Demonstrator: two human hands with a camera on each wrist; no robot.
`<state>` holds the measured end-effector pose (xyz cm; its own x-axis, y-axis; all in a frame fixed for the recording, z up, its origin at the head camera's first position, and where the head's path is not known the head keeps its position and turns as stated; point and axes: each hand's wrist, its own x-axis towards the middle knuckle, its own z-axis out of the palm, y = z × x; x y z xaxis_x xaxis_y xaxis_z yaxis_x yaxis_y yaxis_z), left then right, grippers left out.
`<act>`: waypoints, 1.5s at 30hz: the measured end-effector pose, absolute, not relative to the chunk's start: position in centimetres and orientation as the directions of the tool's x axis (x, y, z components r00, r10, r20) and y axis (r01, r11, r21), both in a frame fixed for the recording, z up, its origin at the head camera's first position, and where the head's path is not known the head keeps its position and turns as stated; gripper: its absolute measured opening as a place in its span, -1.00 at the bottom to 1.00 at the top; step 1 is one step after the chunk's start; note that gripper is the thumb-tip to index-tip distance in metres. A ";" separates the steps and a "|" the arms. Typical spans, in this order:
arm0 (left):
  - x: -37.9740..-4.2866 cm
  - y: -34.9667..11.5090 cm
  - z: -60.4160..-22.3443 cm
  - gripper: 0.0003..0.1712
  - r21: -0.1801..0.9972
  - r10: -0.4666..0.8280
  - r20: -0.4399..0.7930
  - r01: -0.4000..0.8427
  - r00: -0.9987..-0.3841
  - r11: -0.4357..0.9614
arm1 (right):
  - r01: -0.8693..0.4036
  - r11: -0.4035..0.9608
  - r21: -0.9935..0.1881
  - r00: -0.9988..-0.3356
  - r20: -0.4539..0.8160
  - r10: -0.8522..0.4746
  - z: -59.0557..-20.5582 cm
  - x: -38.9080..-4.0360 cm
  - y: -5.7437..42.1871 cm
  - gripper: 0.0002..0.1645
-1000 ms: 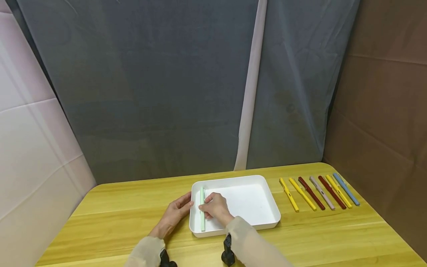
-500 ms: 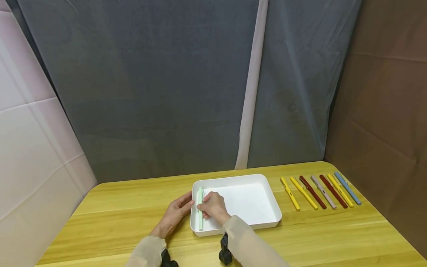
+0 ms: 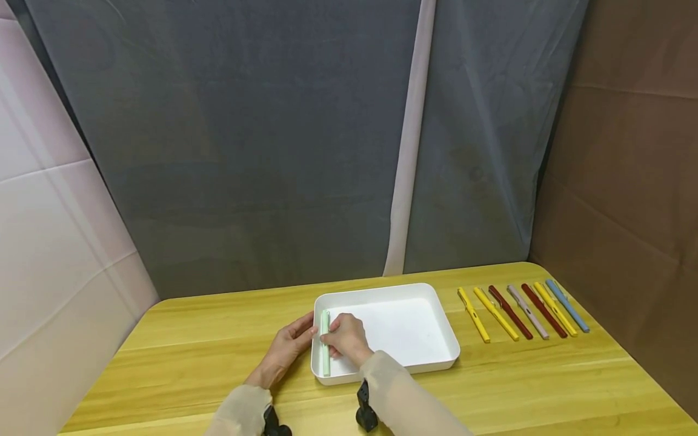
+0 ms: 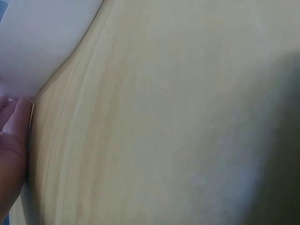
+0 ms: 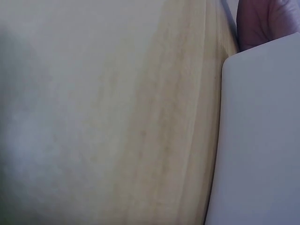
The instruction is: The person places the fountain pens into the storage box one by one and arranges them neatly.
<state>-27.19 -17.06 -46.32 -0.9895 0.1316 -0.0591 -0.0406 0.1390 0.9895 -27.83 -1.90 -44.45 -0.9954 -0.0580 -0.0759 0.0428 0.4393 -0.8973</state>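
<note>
In the head view a light green pen [image 3: 325, 357] lies lengthwise in the white tray [image 3: 436, 327], close to its left wall. My right hand [image 3: 349, 338] reaches into the tray and pinches this pen near its middle between thumb and fingers. Outside the tray, my left hand [image 3: 288, 348] rests against the left wall, fingers mostly straight and thumb near the rim. The left wrist view shows the left hand's fingers [image 4: 18, 119] touching the tray's outer side [image 4: 44, 44]. The right wrist view catches part of the left hand [image 5: 267, 23] beyond the tray corner; the right hand is hidden there.
Right of the tray, several pens lie side by side on the wooden table [image 3: 218, 339]: yellow pens [image 3: 473, 315], dark red pens [image 3: 511, 312], a greyish-purple pen [image 3: 528, 311] and a blue pen [image 3: 568, 306]. A grey curtain [image 3: 272, 151] hangs behind the table.
My right hand has shifted slightly left with the light green pen, bringing it nearer the tray's left wall. The left hand stays against the tray.
</note>
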 end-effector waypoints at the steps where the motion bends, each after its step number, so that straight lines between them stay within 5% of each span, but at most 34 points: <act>1: -27.2 -17.1 -46.3 -0.39 0.989 0.133 -0.059 -0.040 -0.989 0.141 | 0.043 0.444 -0.895 -0.995 -0.077 -0.058 -44.4 -27.9 -1.9 -0.75; 45: -27.3 -17.2 -46.6 -0.36 0.988 0.139 -0.056 -0.035 -0.989 0.152 | 0.061 0.389 -0.919 -0.989 -0.107 -0.098 -44.3 -27.5 -2.1 -0.81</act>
<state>-27.28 -17.18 -46.58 -0.9887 0.1393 -0.0562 -0.0348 0.1515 0.9878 -27.51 -2.07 -44.29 -0.9894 -0.0983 -0.1070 0.0608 0.3886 -0.9194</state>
